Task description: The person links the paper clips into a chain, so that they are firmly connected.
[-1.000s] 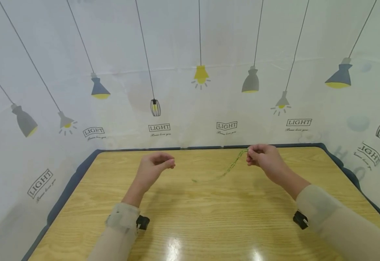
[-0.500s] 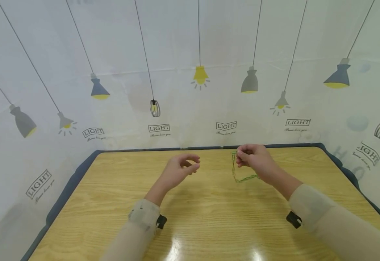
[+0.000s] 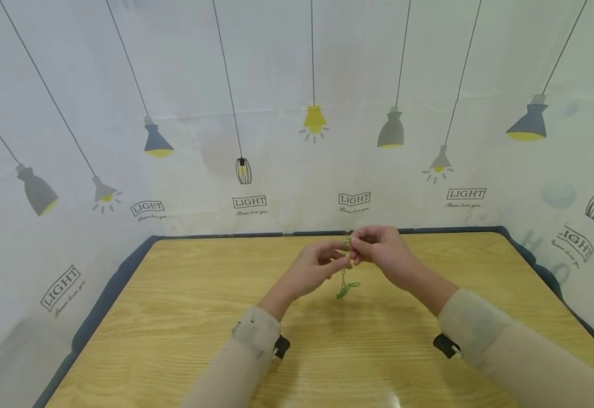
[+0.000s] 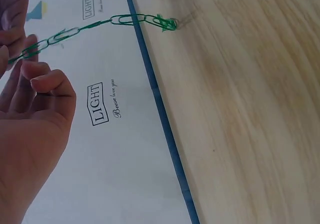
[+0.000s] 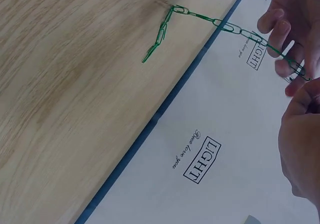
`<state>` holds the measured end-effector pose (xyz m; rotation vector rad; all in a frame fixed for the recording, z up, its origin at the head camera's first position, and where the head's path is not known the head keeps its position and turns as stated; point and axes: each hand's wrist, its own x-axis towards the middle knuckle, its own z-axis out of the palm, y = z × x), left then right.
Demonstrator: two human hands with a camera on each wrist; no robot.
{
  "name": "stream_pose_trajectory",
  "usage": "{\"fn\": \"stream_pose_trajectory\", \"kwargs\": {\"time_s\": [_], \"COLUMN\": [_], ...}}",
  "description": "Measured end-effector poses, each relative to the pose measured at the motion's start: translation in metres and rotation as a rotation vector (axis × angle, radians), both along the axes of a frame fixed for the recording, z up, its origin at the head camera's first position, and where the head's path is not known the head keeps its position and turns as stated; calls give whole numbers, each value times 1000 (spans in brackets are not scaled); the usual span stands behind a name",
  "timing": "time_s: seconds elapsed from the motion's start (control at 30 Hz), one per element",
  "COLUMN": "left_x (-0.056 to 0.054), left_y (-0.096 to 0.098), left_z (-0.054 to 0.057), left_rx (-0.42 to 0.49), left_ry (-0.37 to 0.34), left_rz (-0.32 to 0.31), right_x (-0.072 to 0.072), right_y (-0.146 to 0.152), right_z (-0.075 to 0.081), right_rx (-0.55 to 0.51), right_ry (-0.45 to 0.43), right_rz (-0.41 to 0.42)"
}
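Note:
A chain of linked green paper clips (image 3: 343,292) hangs down between the two hands in the head view. Its top end is pinched between thumb and finger of my right hand (image 3: 385,252). My left hand (image 3: 309,269) is beside the upper links, thumb and fingers apart and loosely bent; in the left wrist view a fingertip lies behind the chain (image 4: 170,23), and whether it touches is hard to tell. The right wrist view shows the chain's lower end (image 5: 161,33) folded and trailing onto the wooden table.
The light wood table (image 3: 200,317) has a dark blue edge trim (image 3: 225,234). Behind and beside it stands a pale cloth wall (image 3: 276,141) printed with hanging lamps and LIGHT labels. A black wrist camera (image 3: 447,345) sits under each sleeve cuff.
My left hand has moved right to meet the chain. My right hand has shifted left, still pinching the chain, which has swung from a stretched slant to hanging down.

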<state>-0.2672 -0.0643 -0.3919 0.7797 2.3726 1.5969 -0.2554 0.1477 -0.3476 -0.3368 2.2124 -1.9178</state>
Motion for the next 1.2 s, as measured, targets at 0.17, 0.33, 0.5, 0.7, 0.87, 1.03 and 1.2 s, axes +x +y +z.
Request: {"fn": "stream_pose_trajectory", "kwargs": {"time_s": [0.17, 0.33, 0.5, 0.7, 0.87, 1.03, 1.2], "left_x": [0, 0, 0, 4, 7, 7, 8], "left_y": [-6, -18, -35, -62, -82, -96, -110], "left_z": [-5, -9, -15, -17, -15, -15, -20], "left_rx": [-9, -29, -35, -67, -112, -123, -95], "left_ry": [24, 20, 26, -7, -9, -5, -36], "left_rz": [17, 30, 24, 62, 94, 101, 155], "right_x": [0, 0, 1, 0, -1, -1, -3], "right_y": [1, 8, 15, 23, 26, 28, 30], "right_z": [1, 2, 3, 5, 6, 7, 8], "right_rx": [18, 27, 28, 40, 43, 32, -6], "right_ry": [19, 32, 26, 10, 14, 24, 23], "right_rz": [-22, -49, -73, -79, -79, -78, -84]}}
